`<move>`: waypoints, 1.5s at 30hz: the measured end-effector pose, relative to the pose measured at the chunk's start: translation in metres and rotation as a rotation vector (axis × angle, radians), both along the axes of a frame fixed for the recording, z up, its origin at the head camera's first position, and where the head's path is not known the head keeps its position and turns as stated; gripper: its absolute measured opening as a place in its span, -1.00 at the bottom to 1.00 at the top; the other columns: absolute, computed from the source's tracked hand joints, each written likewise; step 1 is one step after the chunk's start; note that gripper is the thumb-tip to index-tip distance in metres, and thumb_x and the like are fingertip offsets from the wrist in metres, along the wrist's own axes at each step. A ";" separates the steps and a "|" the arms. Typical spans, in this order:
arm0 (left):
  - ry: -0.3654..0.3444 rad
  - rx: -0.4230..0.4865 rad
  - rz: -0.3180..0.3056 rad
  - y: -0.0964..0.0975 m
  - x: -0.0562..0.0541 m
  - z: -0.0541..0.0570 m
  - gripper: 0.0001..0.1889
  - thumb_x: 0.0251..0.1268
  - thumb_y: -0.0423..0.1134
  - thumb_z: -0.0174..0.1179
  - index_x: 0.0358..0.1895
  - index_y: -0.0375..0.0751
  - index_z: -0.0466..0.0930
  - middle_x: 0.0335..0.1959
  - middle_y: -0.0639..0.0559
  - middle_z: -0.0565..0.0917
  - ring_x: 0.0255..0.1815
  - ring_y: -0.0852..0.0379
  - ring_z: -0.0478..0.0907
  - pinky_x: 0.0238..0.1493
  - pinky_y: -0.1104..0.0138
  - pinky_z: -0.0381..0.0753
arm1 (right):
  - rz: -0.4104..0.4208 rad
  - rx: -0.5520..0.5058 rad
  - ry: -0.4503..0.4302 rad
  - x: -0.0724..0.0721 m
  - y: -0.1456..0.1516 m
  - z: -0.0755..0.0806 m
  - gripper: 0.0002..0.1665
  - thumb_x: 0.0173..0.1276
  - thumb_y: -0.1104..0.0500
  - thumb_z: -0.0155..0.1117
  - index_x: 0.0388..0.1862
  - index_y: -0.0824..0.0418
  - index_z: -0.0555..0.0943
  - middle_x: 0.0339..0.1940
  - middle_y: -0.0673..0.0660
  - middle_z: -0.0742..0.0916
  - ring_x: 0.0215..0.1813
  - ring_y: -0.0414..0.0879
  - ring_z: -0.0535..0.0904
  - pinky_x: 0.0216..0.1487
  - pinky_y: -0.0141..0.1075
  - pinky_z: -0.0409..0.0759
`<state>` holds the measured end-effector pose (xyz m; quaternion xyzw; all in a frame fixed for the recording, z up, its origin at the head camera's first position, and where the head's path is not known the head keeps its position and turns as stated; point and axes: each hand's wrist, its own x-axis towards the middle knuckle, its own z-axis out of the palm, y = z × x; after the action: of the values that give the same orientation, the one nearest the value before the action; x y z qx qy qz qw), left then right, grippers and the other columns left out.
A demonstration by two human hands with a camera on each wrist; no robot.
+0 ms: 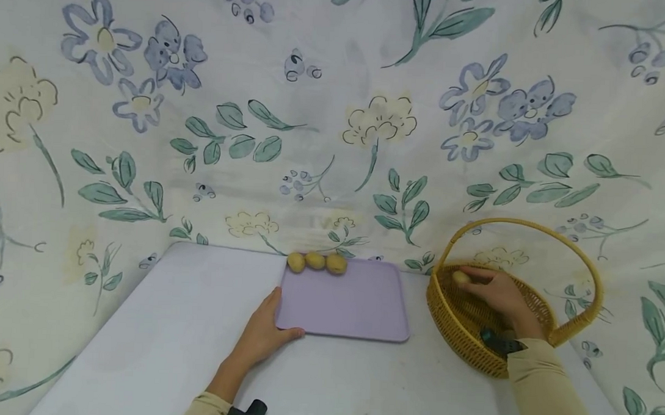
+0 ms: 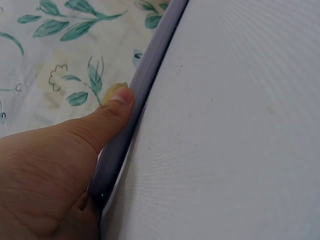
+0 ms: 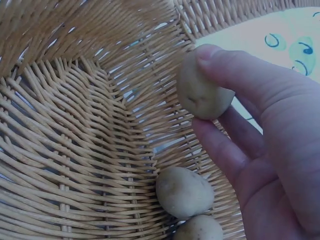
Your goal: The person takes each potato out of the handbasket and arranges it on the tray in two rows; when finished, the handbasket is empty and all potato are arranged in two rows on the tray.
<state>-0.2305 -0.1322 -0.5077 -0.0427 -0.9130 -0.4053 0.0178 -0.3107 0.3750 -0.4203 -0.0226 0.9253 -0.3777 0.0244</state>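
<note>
My right hand (image 1: pixel 497 294) is inside the wicker basket (image 1: pixel 462 334) and pinches a potato (image 3: pixel 202 87) between thumb and fingers. Below that potato, in the right wrist view, another potato (image 3: pixel 184 192) lies against the basket wall, with part of one more at the bottom edge. My left hand (image 1: pixel 260 334) rests at the near left corner of a lilac tray (image 1: pixel 345 309). Its thumb lies along the tray's front rim and its fingers run along the left side. Three potatoes (image 1: pixel 316 260) stand in a row by the tray's far left edge.
Over the basket arches a tall handle (image 1: pixel 530 223), close to the right forearm. Tray and basket stand on a white table (image 1: pixel 208 295). Behind it hangs a flowered cloth (image 1: pixel 325 109), which also comes down on both sides.
</note>
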 end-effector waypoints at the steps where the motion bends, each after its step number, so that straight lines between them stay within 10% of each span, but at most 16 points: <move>1: -0.005 -0.002 0.001 0.000 0.000 0.000 0.29 0.02 0.17 0.54 0.62 -0.44 -0.09 0.65 -0.35 0.05 0.66 -0.31 0.01 0.65 -0.11 0.10 | 0.004 0.009 0.009 0.001 -0.001 0.002 -0.17 0.33 -0.26 0.40 0.45 0.13 0.52 0.55 0.29 0.45 0.55 0.30 0.30 0.47 0.16 0.38; 14: 0.012 -0.004 0.000 -0.001 0.001 0.000 0.27 0.03 0.13 0.55 0.61 -0.47 -0.08 0.64 -0.37 0.07 0.66 -0.31 0.03 0.65 -0.11 0.11 | 0.071 0.058 0.076 0.014 -0.005 0.019 -0.24 0.42 -0.25 0.31 0.48 0.05 0.49 0.47 0.24 0.55 0.47 0.21 0.44 0.05 -0.59 0.49; 24: 0.012 0.004 0.009 0.002 0.006 -0.005 0.28 -0.01 0.15 0.55 0.61 -0.46 -0.06 0.64 -0.36 0.09 0.65 -0.32 0.05 0.64 -0.12 0.12 | 0.086 0.036 0.104 0.025 -0.015 0.023 -0.25 0.47 -0.23 0.26 0.51 0.07 0.45 0.48 0.23 0.55 0.39 0.08 0.52 -0.04 -0.56 0.62; 31: 0.013 -0.006 0.002 0.000 0.001 -0.001 0.27 0.02 0.13 0.55 0.61 -0.46 -0.08 0.64 -0.36 0.07 0.66 -0.31 0.03 0.65 -0.10 0.11 | 0.090 0.032 0.122 0.027 -0.021 0.027 -0.25 0.44 -0.28 0.26 0.50 0.00 0.47 0.42 0.19 0.61 0.06 -0.63 0.44 -0.03 -0.57 0.61; 45: 0.020 -0.019 -0.012 0.000 0.001 0.000 0.27 0.04 0.13 0.54 0.60 -0.50 -0.08 0.63 -0.40 0.06 0.66 -0.32 0.02 0.65 -0.11 0.10 | 0.232 -0.160 0.248 0.033 -0.065 0.030 -0.41 0.48 0.09 0.33 0.42 0.24 0.53 0.42 0.34 0.58 0.08 -0.63 0.56 0.03 -0.63 0.63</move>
<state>-0.2298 -0.1327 -0.5074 -0.0525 -0.9163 -0.3963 0.0243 -0.2781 0.3100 -0.3904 -0.1775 0.8793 -0.4392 -0.0484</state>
